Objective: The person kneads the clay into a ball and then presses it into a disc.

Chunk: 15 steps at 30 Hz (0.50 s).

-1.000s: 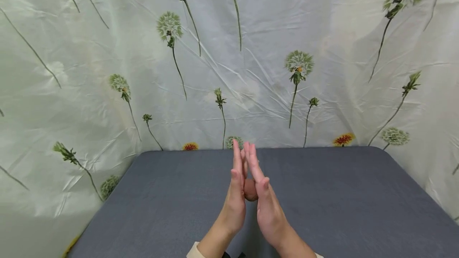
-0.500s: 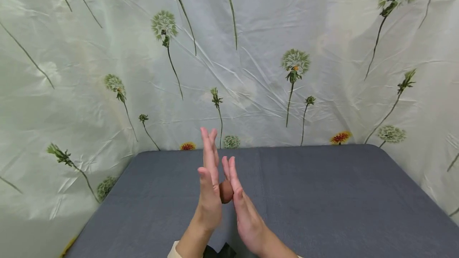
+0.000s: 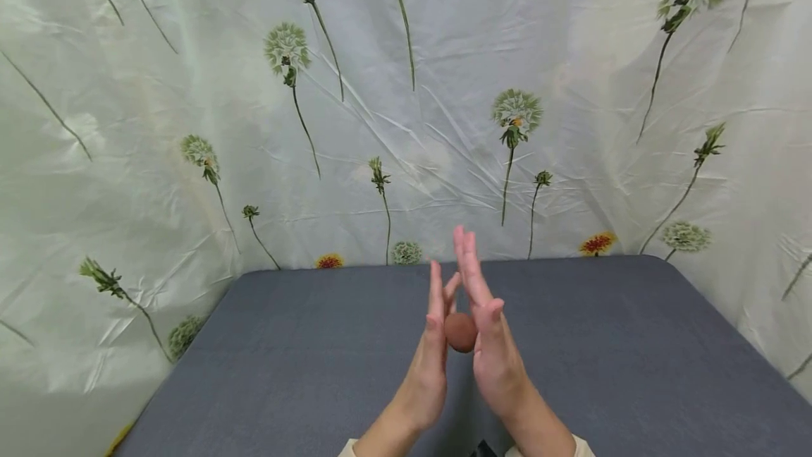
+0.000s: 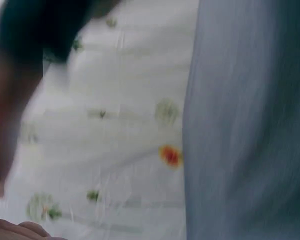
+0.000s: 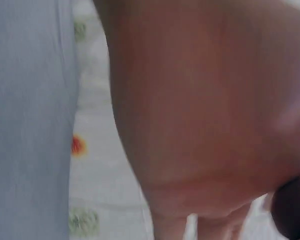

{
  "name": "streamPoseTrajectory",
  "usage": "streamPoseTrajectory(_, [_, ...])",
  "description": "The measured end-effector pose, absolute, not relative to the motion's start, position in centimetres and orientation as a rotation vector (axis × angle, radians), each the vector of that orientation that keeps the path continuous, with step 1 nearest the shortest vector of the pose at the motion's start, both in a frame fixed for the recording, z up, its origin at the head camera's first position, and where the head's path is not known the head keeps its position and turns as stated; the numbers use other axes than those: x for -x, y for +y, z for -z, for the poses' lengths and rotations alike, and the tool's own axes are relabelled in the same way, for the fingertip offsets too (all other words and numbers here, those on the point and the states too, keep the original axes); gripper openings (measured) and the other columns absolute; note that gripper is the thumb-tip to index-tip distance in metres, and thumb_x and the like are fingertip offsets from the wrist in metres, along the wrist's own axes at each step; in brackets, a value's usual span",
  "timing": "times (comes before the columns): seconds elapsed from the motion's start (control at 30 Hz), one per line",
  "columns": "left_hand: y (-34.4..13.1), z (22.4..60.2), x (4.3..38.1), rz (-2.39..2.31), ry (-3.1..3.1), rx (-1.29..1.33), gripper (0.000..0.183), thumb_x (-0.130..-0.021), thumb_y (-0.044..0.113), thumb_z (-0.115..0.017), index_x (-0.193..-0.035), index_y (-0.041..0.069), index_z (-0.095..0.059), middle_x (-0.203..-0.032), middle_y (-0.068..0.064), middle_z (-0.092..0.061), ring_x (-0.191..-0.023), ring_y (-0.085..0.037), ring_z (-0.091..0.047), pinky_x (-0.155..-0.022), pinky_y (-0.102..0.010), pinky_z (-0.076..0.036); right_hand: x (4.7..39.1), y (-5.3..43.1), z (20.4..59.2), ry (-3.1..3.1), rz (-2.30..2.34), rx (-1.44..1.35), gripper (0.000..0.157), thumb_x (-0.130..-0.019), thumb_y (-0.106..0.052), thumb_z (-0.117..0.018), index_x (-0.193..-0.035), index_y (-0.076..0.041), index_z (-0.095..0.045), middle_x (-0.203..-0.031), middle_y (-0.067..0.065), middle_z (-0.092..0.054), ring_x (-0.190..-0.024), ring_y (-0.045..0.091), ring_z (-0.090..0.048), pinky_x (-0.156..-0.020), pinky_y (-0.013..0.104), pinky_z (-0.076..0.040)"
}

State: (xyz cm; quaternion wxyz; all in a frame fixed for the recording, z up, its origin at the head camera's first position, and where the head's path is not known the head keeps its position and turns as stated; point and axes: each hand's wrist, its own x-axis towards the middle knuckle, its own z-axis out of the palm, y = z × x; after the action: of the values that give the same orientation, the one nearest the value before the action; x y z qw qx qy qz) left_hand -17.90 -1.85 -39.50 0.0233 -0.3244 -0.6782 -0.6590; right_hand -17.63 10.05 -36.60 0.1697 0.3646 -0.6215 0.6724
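Note:
Between the palms of two hands, a reddish-brown ball (image 3: 460, 332) is pressed above the table in the head view. My left hand (image 3: 423, 379) lies against its left side, fingers straight and pointing up and away. From the right, my right hand (image 3: 497, 358) touches it with a flat palm, its fingertips reaching farther than the left hand's. What the ball is made of cannot be told for sure. Part of the dark-looking ball (image 5: 292, 207) shows at the lower right corner of the right wrist view, beside a large blurred hand. The left wrist view catches only blurred parts of hands at its left edge.
A table with a grey-blue cloth cover (image 3: 285, 358) lies under the hands. Behind and beside it hangs a pale curtain (image 3: 355, 125) printed with dandelions and flowers. A small yellow patch (image 3: 119, 437) shows past the table's left edge.
The hands moved left, then back right with the ball between them. Half a second ago the left hand reached farther; now the right does. The palms slide against each other around the ball.

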Motion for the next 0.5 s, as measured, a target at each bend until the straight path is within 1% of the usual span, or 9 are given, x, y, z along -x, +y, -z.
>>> streamPoseTrajectory(0.1, [-1.2,39.3,16.6,2.018,-2.136,1.081,0.063,-0.114,0.054,0.005,-0.170,0.030,0.022,-0.183,-0.004,-0.001,-0.169,-0.031,0.001,-0.130,-0.070,-0.003,18.4,11.1,36.6,-1.787,-1.980,-0.996,0.069,-0.114,-0.062,-0.004,-0.173,-0.029,0.006,-0.183,-0.006,0.003,-0.168,0.015,0.013,-0.134,0.028,-0.002])
streamPoseTrajectory(0.17, [-1.1,38.8,16.0,2.013,-2.107,1.131,0.063,-0.114,0.055,0.006,-0.170,0.032,0.022,-0.182,0.001,0.011,-0.169,-0.025,0.011,-0.128,-0.071,0.004,18.8,11.2,36.8,-1.800,-2.033,-0.994,0.071,-0.113,-0.064,-0.004,-0.173,-0.027,0.009,-0.183,-0.007,0.006,-0.168,0.020,0.013,-0.133,0.024,-0.010])
streamPoseTrajectory(0.2, [-1.2,38.4,15.8,2.012,-2.083,1.140,0.063,-0.113,0.056,0.006,-0.170,0.032,0.021,-0.181,0.003,0.016,-0.168,-0.024,0.017,-0.124,-0.076,0.009,18.9,11.0,37.0,-1.811,-2.045,-0.999,0.072,-0.113,-0.064,-0.004,-0.173,-0.026,0.010,-0.183,-0.006,0.008,-0.168,0.023,0.013,-0.128,0.014,-0.015])
streamPoseTrajectory(0.23, [-1.4,38.0,15.6,2.005,-2.058,1.140,0.064,-0.113,0.057,0.005,-0.170,0.033,0.020,-0.180,0.004,0.020,-0.167,-0.023,0.020,-0.122,-0.078,0.012,19.0,10.8,37.3,-1.832,-2.052,-0.998,0.073,-0.112,-0.064,-0.003,-0.173,-0.026,0.011,-0.182,-0.005,0.009,-0.168,0.025,0.012,-0.123,0.007,-0.018])
streamPoseTrajectory(0.3, [-1.9,37.3,15.7,1.990,-2.013,1.107,0.065,-0.112,0.061,0.005,-0.170,0.035,0.019,-0.180,0.007,0.021,-0.166,-0.022,0.024,-0.119,-0.080,0.016,19.1,10.0,37.9,-1.871,-2.059,-1.005,0.072,-0.112,-0.063,-0.001,-0.172,-0.026,0.012,-0.182,-0.003,0.009,-0.168,0.029,0.011,-0.125,0.010,-0.016])
streamPoseTrajectory(0.33, [-2.3,37.0,15.8,1.988,-1.988,1.089,0.066,-0.111,0.063,0.004,-0.170,0.036,0.019,-0.180,0.007,0.021,-0.166,-0.021,0.024,-0.118,-0.080,0.017,19.0,9.5,38.2,-1.880,-2.062,-1.014,0.071,-0.112,-0.061,0.000,-0.172,-0.025,0.013,-0.182,-0.002,0.008,-0.168,0.029,0.010,-0.128,0.016,-0.013])
streamPoseTrajectory(0.37, [-2.7,36.7,16.0,1.975,-1.973,1.063,0.067,-0.110,0.065,0.004,-0.170,0.037,0.019,-0.180,0.007,0.018,-0.166,-0.022,0.023,-0.118,-0.080,0.017,18.9,9.0,38.5,-1.887,-2.065,-1.030,0.069,-0.113,-0.059,0.001,-0.172,-0.025,0.013,-0.183,-0.001,0.008,-0.168,0.028,0.011,-0.132,0.023,-0.006])
streamPoseTrajectory(0.43, [-3.5,36.3,16.6,1.955,-1.954,0.999,0.069,-0.108,0.069,0.004,-0.169,0.039,0.019,-0.181,0.006,0.015,-0.167,-0.024,0.018,-0.120,-0.080,0.014,18.4,8.1,39.1,-1.903,-2.051,-1.074,0.066,-0.115,-0.054,0.002,-0.172,-0.024,0.014,-0.183,0.000,0.008,-0.168,0.024,0.011,-0.132,0.027,0.001])
streamPoseTrajectory(0.5, [-4.3,36.0,17.4,1.952,-1.937,0.924,0.071,-0.107,0.072,0.004,-0.169,0.041,0.020,-0.182,0.007,0.011,-0.168,-0.026,0.015,-0.124,-0.077,0.010,17.8,7.2,39.5,-1.913,-2.046,-1.133,0.062,-0.116,-0.048,0.001,-0.171,-0.023,0.016,-0.182,0.000,0.008,-0.168,0.019,0.012,-0.131,0.026,0.004])
